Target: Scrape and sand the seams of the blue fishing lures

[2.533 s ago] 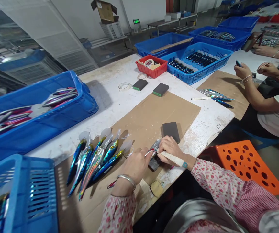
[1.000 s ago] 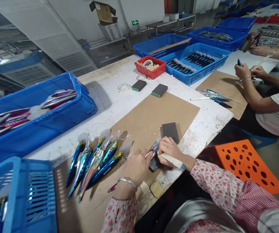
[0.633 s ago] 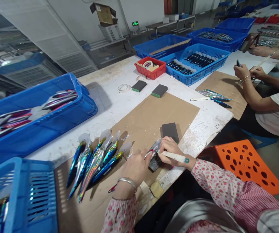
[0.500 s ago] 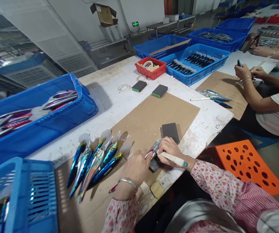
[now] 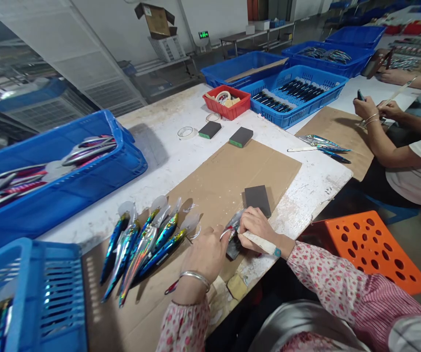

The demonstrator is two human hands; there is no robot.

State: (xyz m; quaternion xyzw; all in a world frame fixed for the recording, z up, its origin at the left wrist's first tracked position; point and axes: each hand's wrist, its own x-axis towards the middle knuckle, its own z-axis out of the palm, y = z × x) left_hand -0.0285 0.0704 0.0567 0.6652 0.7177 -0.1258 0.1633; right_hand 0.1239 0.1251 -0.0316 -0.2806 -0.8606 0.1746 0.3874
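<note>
My left hand (image 5: 206,253) is closed around a fishing lure (image 5: 232,223) whose clear lip and red nose stick out toward my right hand. My right hand (image 5: 257,226) is closed on a white-handled tool (image 5: 263,243) with a blue end, its tip against the lure. Both work over a dark sanding block (image 5: 234,248) on a cardboard sheet (image 5: 228,176). A second dark block (image 5: 257,200) lies just beyond my right hand. Several shiny blue-green lures (image 5: 142,243) lie in a row left of my left hand.
A blue crate of lures (image 5: 54,176) stands at left and another blue crate (image 5: 34,293) at the near left corner. Two green-backed blocks (image 5: 242,136), tape rolls (image 5: 187,131) and a red tray (image 5: 227,101) sit farther back. A co-worker's hands (image 5: 373,110) work at right. An orange stool (image 5: 373,249) stands beside me.
My right hand has made small strokes with the tool against the lure, the handle shifting slightly. My left hand keeps holding the lure in the same place.
</note>
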